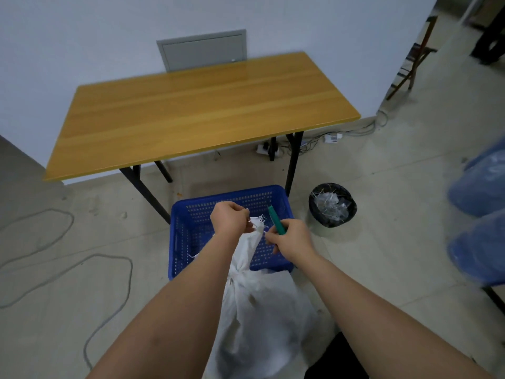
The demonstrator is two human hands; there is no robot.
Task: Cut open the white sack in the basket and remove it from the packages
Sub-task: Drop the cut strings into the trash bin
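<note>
Two bare forearms reach forward from the bottom edge, over a bulging white woven sack (262, 318) that stands on the pale tiled floor (382, 242) against the near wall of a blue perforated plastic basket (191, 228). Its neck is cinched tight, and the frayed, gathered top leans over the basket's near rim. Left hand (231, 218) pinches that ragged top between closed fingers. Right hand (291, 239), just beside it, is closed around a slim green-handled cutting tool (276, 218) that points up and away; its blade cannot be made out. Hands and sack hide much of the basket's inside.

Beyond the basket stands a glossy, rectangular yellow wooden table (202, 110) on black metal legs, set against a white wall. A round black bin lined with a plastic bag (332, 205) sits on the floor to the basket's right, holding crumpled clear scraps. Grey cable (109, 269) loops across the floor at left. Blurred blue translucent bags (481, 203) crowd the right edge.
</note>
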